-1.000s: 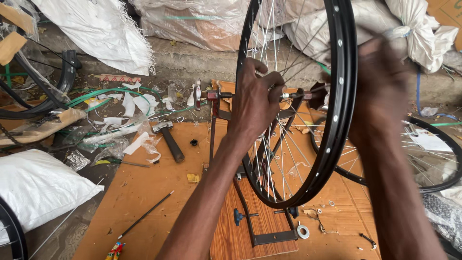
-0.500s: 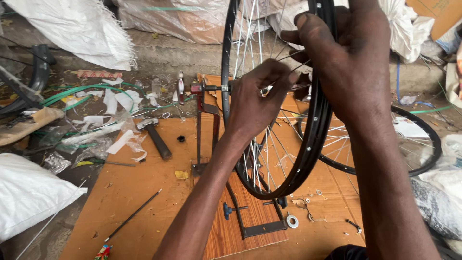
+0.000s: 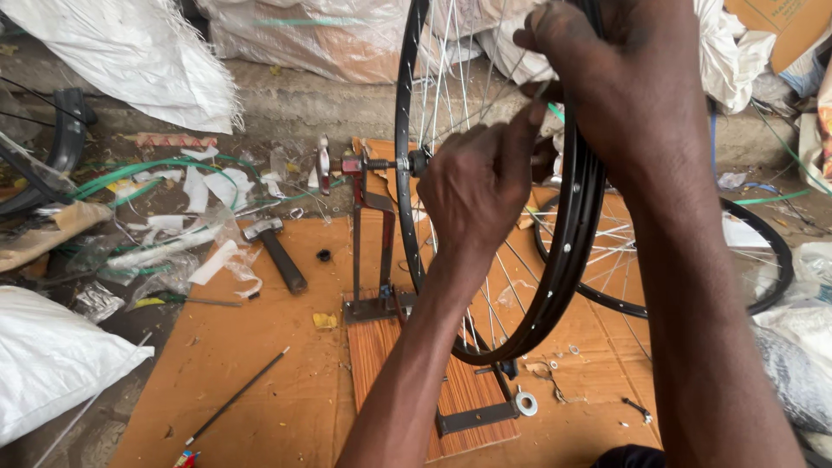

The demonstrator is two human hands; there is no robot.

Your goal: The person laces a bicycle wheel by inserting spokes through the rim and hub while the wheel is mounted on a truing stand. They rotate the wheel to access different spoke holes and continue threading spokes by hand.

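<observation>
A black bicycle wheel rim with thin silver spokes stands upright in a metal truing stand on a wooden base. My left hand is inside the wheel near the hub, fingers pinched around a spoke. My right hand reaches over the upper rim, its fingertips pinching at a spoke right by my left thumb. The hub axle sticks out left of the stand's upright.
A hammer lies on the orange board at left, a thin black rod lower down. A second wheel lies flat at right. White sacks, plastic scraps, green strapping and a washer surround the stand.
My right hand rose from the rim's right side to its top and met my left hand at a spoke. The view shifted, so the wheel sits closer and more central.
</observation>
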